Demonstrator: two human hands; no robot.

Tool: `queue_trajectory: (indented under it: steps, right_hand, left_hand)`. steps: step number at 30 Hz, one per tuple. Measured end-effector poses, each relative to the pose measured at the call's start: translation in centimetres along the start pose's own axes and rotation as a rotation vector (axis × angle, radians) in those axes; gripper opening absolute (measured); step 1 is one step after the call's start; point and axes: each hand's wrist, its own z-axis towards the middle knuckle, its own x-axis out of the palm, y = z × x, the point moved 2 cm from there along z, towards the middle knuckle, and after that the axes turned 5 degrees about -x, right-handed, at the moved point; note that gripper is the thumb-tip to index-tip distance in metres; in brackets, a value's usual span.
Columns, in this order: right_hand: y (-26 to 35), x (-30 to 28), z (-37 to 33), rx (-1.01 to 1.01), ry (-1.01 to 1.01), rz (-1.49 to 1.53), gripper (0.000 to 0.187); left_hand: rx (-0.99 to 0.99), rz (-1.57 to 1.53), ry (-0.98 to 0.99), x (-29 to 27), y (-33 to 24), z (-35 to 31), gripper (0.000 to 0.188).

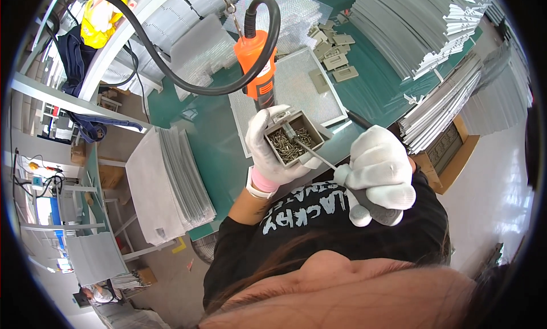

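Observation:
My left hand (258, 141), in a white glove, is closed around a small grey box (320, 136) and tilts its open top up. Inside lies a heap of small metal screws (289, 145), with a pale metal piece at the box's far side. My right hand (379, 168), gloved too, is wrapped around the dark grey handle (388, 215) of a screwdriver. The thin screwdriver shaft (319, 157) reaches over the box's near wall, its end among the screws. Just beyond the box hangs an orange power screwdriver (257, 64), touched by neither hand.
A perforated white panel (296, 81) lies on the green table (196, 115) beyond my hands. Several beige plastic plates (336, 58) are scattered at its far right. Panel stacks (171, 184) stand left and right. A black cable (194, 90) loops overhead. A cardboard box (456, 152) sits at right.

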Motion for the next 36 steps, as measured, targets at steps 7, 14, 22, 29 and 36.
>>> queue_trajectory:
  steps: [7,14,22,29,36]
  right_hand:
    - [0.0,-0.7,0.4,0.055,0.325,0.078,0.025]
    - [-6.1,0.0,1.4,1.277,0.072,0.174,0.017]
    - [-2.4,-0.9,1.9,0.975,-0.274,0.188,0.032]
    - [-3.3,-2.0,0.0,0.942,-0.553,0.142,0.028]
    - [-4.0,-3.6,-1.3,1.119,-0.745,0.283,0.026]
  left_hand:
    - [0.045,0.191,0.043,-0.1,-0.3,0.6,0.110]
    - [0.037,0.067,0.095,1.2,-0.9,-0.5,0.108]
    - [-0.066,-0.108,0.075,0.0,-0.1,-0.4,0.114]
    - [0.032,-0.024,0.054,-0.1,-0.4,0.0,0.110]
    - [0.019,-0.015,0.054,-0.4,-0.4,0.0,0.105]
